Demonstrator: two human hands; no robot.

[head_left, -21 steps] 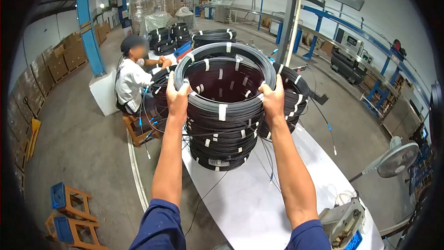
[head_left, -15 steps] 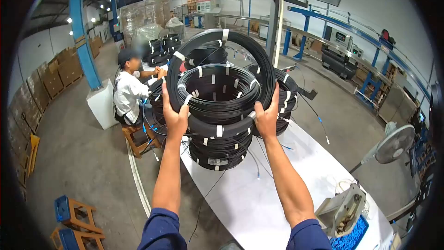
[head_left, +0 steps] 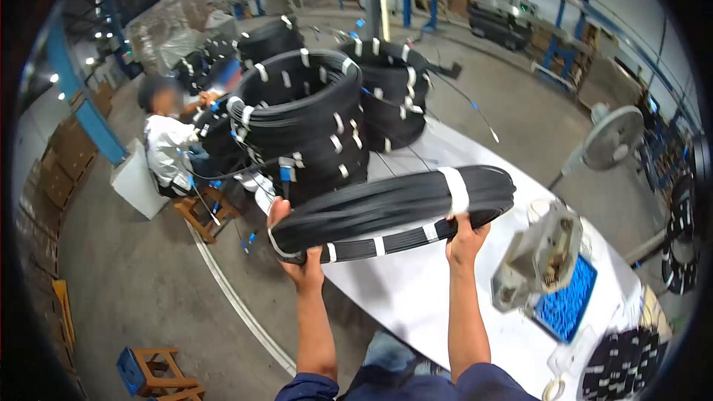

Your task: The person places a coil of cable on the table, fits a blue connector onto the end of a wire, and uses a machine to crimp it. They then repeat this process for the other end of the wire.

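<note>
A black cable coil (head_left: 364, 212), bound with white bands, is held up over the white table, tilted so that it looks flattened and slightly blurred. My left hand (head_left: 303, 263) grips its left end, and my right hand (head_left: 466, 243) has hold of the right side close to a wide white band. Just beyond the held coil rises a tall stack of similar coils (head_left: 297, 122). Another coil stack (head_left: 394, 89) stands behind it to the right. Loose cable ends hang off the stacks.
On the right of the white table (head_left: 416, 293) are a metal bench device (head_left: 542, 256) and a blue tray (head_left: 536, 318) of small blue pieces. A fan (head_left: 613, 137) stands past the right edge. To the left, a person (head_left: 167, 145) in white sits working; a stool (head_left: 160, 375) is lower left.
The coil has come down and right from upright in front of the stack to a flatter tilt nearer me. Both hands still hold it. The view has turned down and right.
</note>
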